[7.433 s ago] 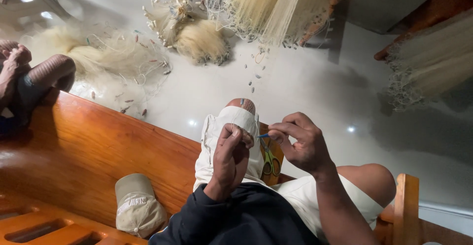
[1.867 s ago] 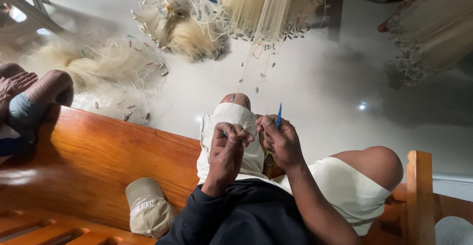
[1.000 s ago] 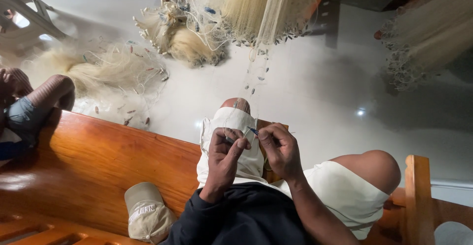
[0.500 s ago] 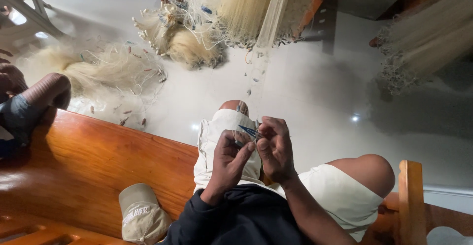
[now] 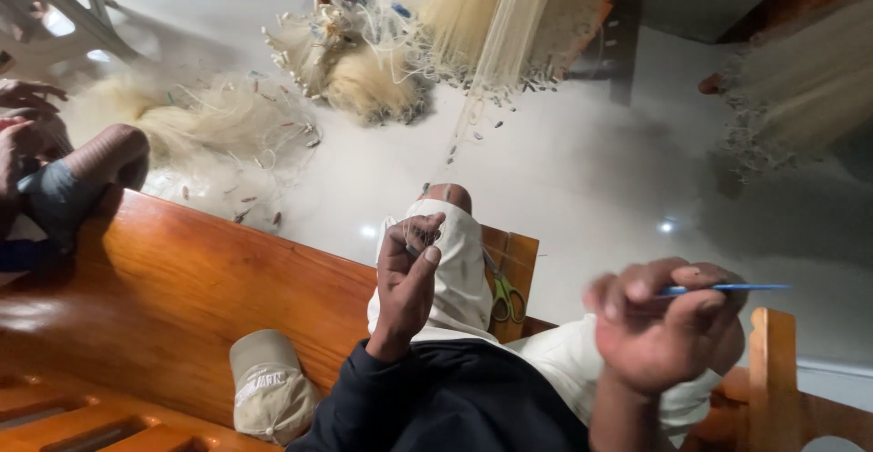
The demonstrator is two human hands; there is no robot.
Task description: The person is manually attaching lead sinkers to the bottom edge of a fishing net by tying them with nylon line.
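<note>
My left hand (image 5: 406,279) is raised over my knee in pale shorts (image 5: 455,261), its thumb and fingers pinched on a fine net line (image 5: 426,232). My right hand (image 5: 664,325) is out to the right and blurred, shut on a thin blue netting needle (image 5: 727,286) that points right. A pale fishing net (image 5: 509,25) hangs ahead of me and trails toward my knee.
I sit on a wooden bench (image 5: 182,297). A beige cap (image 5: 268,384) lies on it beside me. Green-handled scissors (image 5: 505,293) rest on the wood by my leg. Net heaps (image 5: 209,134) cover the glossy floor. Another person's knee (image 5: 105,156) is at left.
My right hand has pulled away from the left hand, out to the right, with the blue needle in it. The left hand stays pinched over my knee.
</note>
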